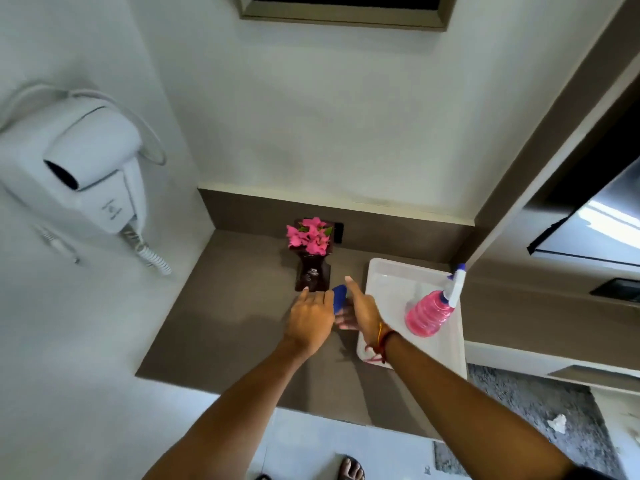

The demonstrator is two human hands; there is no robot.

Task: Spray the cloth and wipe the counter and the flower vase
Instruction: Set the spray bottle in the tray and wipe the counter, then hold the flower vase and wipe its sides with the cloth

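Your left hand (311,315) sits at the centre of the frame, fingers extended forward, fingertips at the base of the vase (311,273). Whether they touch it cannot be told. Your right hand (360,308) is just beside the left, forefinger pointing up the frame, the other fingers curled under. The blue cloth (339,297) shows between the two hands; only a small fold is visible, and which hand grips it cannot be told.

The vase is dark, stands upright on the brown tabletop (225,323) near the back wall, and carries pink flowers (310,235). To its right lies a white tray (391,282), resting on the tabletop. The spray bottle (431,311), pink with a white and blue head, stands at the tray's right side. Your right wrist wears a red thread (382,339).

A white hair dryer (90,161) is mounted on the wall at left of the frame.
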